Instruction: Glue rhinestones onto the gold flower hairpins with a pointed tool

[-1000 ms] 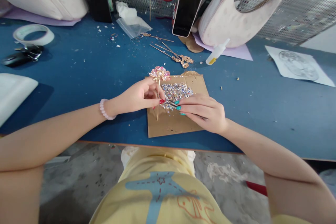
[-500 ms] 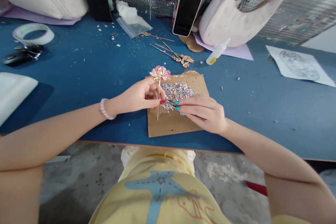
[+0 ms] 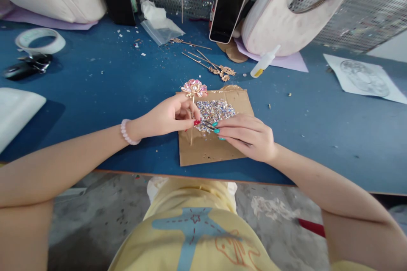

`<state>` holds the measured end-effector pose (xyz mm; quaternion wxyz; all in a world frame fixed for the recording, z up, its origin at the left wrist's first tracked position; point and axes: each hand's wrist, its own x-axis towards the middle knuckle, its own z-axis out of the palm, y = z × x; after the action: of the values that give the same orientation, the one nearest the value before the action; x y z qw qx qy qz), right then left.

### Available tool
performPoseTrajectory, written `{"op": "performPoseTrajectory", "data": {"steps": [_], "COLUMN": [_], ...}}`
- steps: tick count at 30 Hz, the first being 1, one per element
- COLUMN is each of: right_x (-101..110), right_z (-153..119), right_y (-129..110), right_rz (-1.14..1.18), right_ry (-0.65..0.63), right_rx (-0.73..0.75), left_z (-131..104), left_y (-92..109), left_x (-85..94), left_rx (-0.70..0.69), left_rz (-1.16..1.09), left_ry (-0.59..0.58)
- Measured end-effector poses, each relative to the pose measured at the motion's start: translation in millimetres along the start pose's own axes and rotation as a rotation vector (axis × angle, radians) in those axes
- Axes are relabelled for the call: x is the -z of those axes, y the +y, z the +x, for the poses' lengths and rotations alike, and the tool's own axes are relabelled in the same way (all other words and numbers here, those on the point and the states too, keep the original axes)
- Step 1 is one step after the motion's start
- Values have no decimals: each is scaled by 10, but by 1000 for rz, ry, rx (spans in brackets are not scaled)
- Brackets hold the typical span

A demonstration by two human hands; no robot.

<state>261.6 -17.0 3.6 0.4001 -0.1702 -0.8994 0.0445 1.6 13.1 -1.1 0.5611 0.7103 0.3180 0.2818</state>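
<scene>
While left hand (image 3: 168,116) pinches hairpin (image 3: 193,93), tweezers (image 3: 208,125) seemingly touch.

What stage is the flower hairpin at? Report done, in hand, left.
Done: the flower hairpin already carries pink petals. In hand: left hand pinches its stick while right hand works tweezers at the rhinestone pile on the cardboard. Left: the bare gold hairpins behind lie untouched.

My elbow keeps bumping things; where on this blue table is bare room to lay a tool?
Bare blue table lies right of the cardboard, below the printed sheet. Another patch sits between the tape roll and the left hand. It is crowded by the phone and glue bottle.
</scene>
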Motion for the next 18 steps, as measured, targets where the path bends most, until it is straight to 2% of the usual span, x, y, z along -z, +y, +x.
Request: {"op": "performPoseTrajectory", "data": {"steps": [11, 13, 18], "right_x": [15, 23, 8], "right_z": [17, 17, 26], "right_y": [-29, -52, -73], "right_rz": [33, 89, 343], "right_ry": [16, 31, 171], "right_rx": [-37, -152, -654], "left_z": [-2, -4, -3], "left_y": [-4, -9, -1], "left_x": [3, 6, 7], "left_rx": [-9, -11, 11], "left_rz": [-11, -14, -30], "left_ry": [13, 10, 6]}}
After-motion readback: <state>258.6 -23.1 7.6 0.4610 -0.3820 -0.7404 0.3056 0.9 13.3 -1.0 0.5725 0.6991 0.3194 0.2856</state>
